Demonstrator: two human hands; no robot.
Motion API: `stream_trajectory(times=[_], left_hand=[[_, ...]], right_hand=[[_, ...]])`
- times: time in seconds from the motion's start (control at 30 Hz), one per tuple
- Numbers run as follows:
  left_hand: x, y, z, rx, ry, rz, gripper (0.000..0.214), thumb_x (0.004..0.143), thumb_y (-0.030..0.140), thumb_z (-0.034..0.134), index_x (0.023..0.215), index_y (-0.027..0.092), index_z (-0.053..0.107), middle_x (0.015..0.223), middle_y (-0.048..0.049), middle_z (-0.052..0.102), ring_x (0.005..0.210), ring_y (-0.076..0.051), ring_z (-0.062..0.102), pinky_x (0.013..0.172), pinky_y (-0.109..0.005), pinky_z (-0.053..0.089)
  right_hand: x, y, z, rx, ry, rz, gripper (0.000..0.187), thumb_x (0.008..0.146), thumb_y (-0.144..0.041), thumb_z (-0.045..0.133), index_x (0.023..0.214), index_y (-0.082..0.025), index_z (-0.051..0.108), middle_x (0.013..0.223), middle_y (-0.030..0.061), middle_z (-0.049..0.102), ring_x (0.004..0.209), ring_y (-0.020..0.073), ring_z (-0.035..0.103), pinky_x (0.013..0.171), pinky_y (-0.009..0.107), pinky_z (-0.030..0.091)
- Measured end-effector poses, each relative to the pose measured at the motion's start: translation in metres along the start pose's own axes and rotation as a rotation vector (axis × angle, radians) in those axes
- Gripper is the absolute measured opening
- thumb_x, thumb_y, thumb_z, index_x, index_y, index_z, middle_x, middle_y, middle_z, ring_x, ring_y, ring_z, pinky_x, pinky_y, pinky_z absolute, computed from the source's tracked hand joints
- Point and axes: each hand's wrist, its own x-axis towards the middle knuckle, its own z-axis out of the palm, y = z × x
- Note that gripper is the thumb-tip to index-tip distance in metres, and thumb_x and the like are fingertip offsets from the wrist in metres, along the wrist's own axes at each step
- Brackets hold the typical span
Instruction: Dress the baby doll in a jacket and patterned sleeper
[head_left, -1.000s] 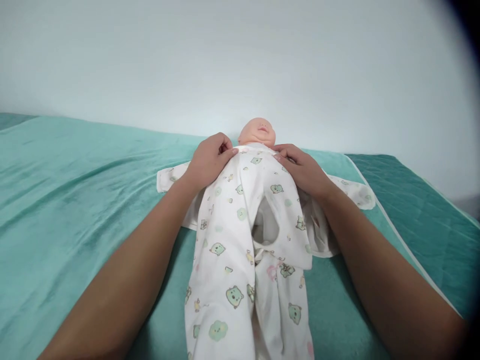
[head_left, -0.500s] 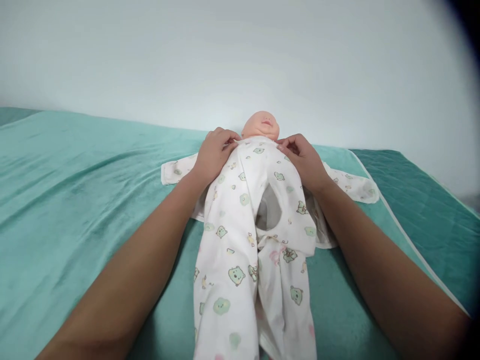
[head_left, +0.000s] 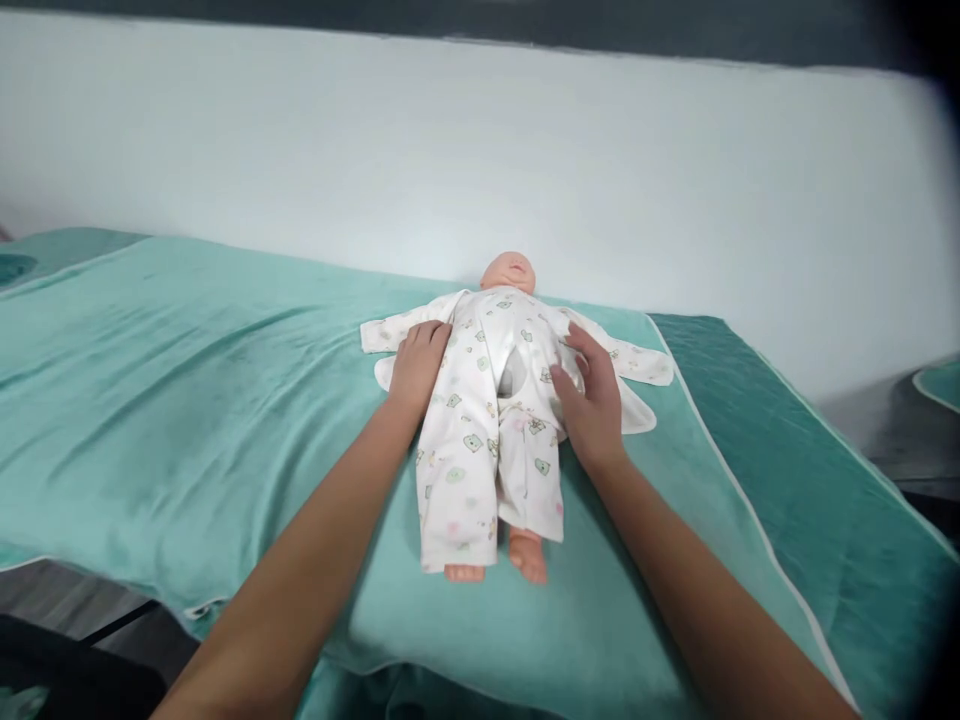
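Where the green sheet [head_left: 187, 400] spreads across the frame, a doll [head_left: 508, 274] lies face up at centre, dressed but a little untidily.
The trousers [head_left: 457, 440] reach from chest to ankles, so getting them on looks done; the leg at frame right ends higher than the other, so evening them out may be left. The shirt [head_left: 637, 366] shows either side, sleeves stretched outward, hem fanned beyond the trousers; whether arms fill the sleeves cannot be told. The right hand [head_left: 592, 390] is spread and loosely curved, thumb apart, at the trousers' right edge; the left hand [head_left: 421, 365] rests along the left edge, fingers together, thumb hidden, any pinch untellable. Both feet [head_left: 529, 556] poke out below.
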Motion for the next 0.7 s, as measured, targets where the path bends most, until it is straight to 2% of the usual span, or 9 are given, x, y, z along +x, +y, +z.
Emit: stream_trajectory(times=[0.07, 0.17, 0.23, 0.3, 0.37, 0.47, 0.57, 0.7], left_hand=[[-0.012, 0.005, -0.005, 0.086, -0.053, -0.026, 0.033, 0.092, 0.015, 0.045, 0.122, 0.022, 0.056, 0.125, -0.013, 0.058, 0.117, -0.029, 0.05, 0.1, -0.044, 0.042], [-0.018, 0.01, -0.01, 0.202, -0.161, -0.097, 0.026, 0.092, 0.016, 0.044, 0.113, 0.02, 0.059, 0.115, -0.014, 0.061, 0.11, -0.03, 0.053, 0.094, -0.042, 0.044], [-0.018, 0.012, -0.012, 0.231, -0.207, -0.12, 0.023, 0.092, 0.015, 0.044, 0.107, 0.019, 0.061, 0.114, -0.0135, 0.061, 0.109, -0.029, 0.054, 0.093, -0.041, 0.045], [-0.015, 0.013, -0.014, 0.242, -0.223, -0.128, 0.021, 0.092, 0.014, 0.043, 0.102, 0.019, 0.062, 0.113, -0.0128, 0.061, 0.108, -0.028, 0.054, 0.092, -0.04, 0.045], [-0.013, 0.014, -0.016, 0.26, -0.235, -0.143, 0.022, 0.093, 0.015, 0.043, 0.101, 0.019, 0.062, 0.113, -0.0124, 0.061, 0.108, -0.028, 0.054, 0.092, -0.04, 0.045], [-0.012, 0.016, -0.018, 0.285, -0.244, -0.159, 0.024, 0.093, 0.014, 0.041, 0.103, 0.018, 0.062, 0.115, -0.0131, 0.06, 0.11, -0.03, 0.053, 0.091, -0.042, 0.045], [-0.012, 0.016, -0.019, 0.287, -0.239, -0.164, 0.025, 0.093, 0.014, 0.041, 0.105, 0.018, 0.062, 0.116, -0.0136, 0.06, 0.112, -0.03, 0.053, 0.091, -0.041, 0.044], [-0.013, 0.016, -0.019, 0.268, -0.235, -0.174, 0.025, 0.094, 0.014, 0.041, 0.105, 0.017, 0.063, 0.114, -0.0129, 0.06, 0.111, -0.029, 0.053, 0.091, -0.04, 0.044]], right_hand=[[-0.039, -0.017, -0.012, -0.027, -0.014, 0.02, 0.04, 0.089, -0.032, 0.058, 0.129, -0.031, 0.05, 0.147, 0.0063, 0.047, 0.139, 0.0238, 0.041, 0.114, 0.051, 0.035], [-0.099, -0.035, -0.032, -0.115, -0.098, 0.135, 0.039, 0.09, -0.031, 0.058, 0.128, -0.033, 0.049, 0.142, 0.0079, 0.049, 0.132, 0.0255, 0.047, 0.108, 0.051, 0.042], [-0.131, -0.043, -0.042, -0.218, -0.119, 0.123, 0.037, 0.089, -0.029, 0.059, 0.126, -0.029, 0.05, 0.136, 0.0096, 0.052, 0.127, 0.0264, 0.049, 0.106, 0.052, 0.042], [-0.152, -0.048, -0.047, -0.333, -0.149, 0.074, 0.037, 0.088, -0.027, 0.062, 0.123, -0.025, 0.05, 0.129, 0.0101, 0.055, 0.12, 0.0265, 0.053, 0.102, 0.051, 0.044], [-0.16, -0.051, -0.045, -0.437, -0.189, 0.042, 0.037, 0.086, -0.025, 0.064, 0.121, -0.024, 0.051, 0.12, 0.0089, 0.059, 0.11, 0.026, 0.056, 0.094, 0.048, 0.046], [-0.153, -0.054, -0.036, -0.521, -0.226, 0.046, 0.027, 0.086, -0.018, 0.062, 0.112, -0.022, 0.056, 0.105, 0.0063, 0.063, 0.098, 0.0251, 0.058, 0.085, 0.045, 0.046], [-0.139, -0.064, -0.033, -0.451, -0.247, 0.043, 0.014, 0.088, -0.012, 0.054, 0.098, -0.021, 0.058, 0.092, 0.0039, 0.062, 0.087, 0.0213, 0.058, 0.077, 0.038, 0.046], [-0.134, -0.097, -0.047, -0.365, -0.304, -0.086, 0.01, 0.092, -0.013, 0.051, 0.098, -0.021, 0.055, 0.09, 0.003, 0.059, 0.081, 0.0166, 0.057, 0.07, 0.031, 0.045]])
